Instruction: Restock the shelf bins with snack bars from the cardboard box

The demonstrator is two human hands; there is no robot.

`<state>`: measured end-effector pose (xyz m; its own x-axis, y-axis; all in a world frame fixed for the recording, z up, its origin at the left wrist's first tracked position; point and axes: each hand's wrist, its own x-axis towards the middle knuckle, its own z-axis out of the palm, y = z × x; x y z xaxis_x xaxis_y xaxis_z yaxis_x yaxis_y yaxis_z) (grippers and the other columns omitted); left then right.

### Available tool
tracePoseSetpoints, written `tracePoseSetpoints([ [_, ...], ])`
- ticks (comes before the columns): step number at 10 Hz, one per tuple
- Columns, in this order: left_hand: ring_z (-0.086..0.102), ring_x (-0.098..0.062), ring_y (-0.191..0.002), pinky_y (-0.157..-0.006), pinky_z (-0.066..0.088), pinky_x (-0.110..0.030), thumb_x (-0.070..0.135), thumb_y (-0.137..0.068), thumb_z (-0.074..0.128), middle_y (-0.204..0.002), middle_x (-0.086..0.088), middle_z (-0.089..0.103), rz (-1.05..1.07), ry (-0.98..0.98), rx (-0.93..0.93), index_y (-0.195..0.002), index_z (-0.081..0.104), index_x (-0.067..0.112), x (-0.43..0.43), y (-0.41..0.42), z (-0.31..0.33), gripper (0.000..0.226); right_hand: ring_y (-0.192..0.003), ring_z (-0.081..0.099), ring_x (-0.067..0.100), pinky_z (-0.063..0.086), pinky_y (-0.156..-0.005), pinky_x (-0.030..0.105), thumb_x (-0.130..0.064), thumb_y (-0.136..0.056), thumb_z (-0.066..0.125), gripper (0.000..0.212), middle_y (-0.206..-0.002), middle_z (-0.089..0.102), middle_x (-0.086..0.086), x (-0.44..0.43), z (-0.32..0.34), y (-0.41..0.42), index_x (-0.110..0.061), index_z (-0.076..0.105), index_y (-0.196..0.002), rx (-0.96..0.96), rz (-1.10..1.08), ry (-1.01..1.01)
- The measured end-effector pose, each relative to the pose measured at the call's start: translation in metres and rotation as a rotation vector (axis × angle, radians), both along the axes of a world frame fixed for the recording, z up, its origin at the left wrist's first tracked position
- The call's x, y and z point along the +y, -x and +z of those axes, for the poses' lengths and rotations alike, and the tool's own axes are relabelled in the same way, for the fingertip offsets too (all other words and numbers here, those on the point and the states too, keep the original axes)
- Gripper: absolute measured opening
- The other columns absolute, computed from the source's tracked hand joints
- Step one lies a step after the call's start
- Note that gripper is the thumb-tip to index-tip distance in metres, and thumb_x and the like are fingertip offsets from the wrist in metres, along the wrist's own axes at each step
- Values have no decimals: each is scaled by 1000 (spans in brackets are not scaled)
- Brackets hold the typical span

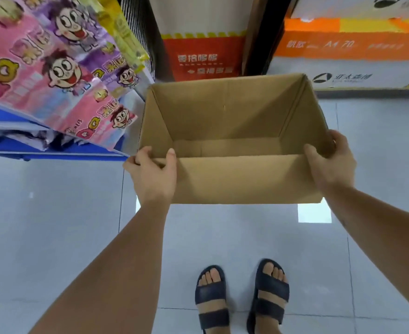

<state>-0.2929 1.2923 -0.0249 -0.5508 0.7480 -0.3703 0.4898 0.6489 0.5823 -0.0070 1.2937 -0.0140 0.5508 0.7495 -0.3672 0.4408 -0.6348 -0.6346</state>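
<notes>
I hold an open brown cardboard box (234,179) above the floor in front of me. Nothing shows inside it; only its bare bottom and walls are visible. My left hand (151,172) grips the near left corner, thumb over the rim. My right hand (331,160) grips the near right corner the same way. At the left, pink and purple snack packs (54,68) with cartoon faces fill a blue shelf bin (10,116).
A red and white carton (202,51) stands behind the box. An orange and white carton (357,49) lies on the floor at the right. Pale floor tiles (42,225) spread below, with my two feet in dark sandals (242,300) near the bottom.
</notes>
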Motion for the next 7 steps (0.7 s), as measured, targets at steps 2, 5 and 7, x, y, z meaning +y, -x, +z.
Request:
tracePoseSetpoints([
  [2, 40, -28, -125, -102, 32, -28, 51, -87, 57, -143, -11, 19, -142, -54, 34, -133, 41, 16, 14, 10, -56, 60, -115, 53, 23, 39, -93, 30, -38, -89, 60, 62, -136, 51, 0, 8, -65, 4, -24, 31, -142, 57, 31, -64],
  [5, 24, -39, -137, -111, 31, -45, 59, -72, 67, -151, -19, 6, -306, 64, 207, -144, 27, 19, 15, 20, -86, 91, -110, 42, 6, 38, -91, 19, -37, -63, 85, 102, -126, 38, -17, 13, -93, -10, -24, 23, -143, 115, 321, -51],
  [7, -5, -39, -145, -115, 16, -55, 58, -79, 64, -157, -17, -11, -377, 264, 327, -150, 17, 23, 14, 6, -33, 92, -121, 46, 34, 47, -93, 48, -40, -69, 79, 93, -135, 44, 10, 22, -41, -12, -17, 25, -141, -30, 378, 312],
])
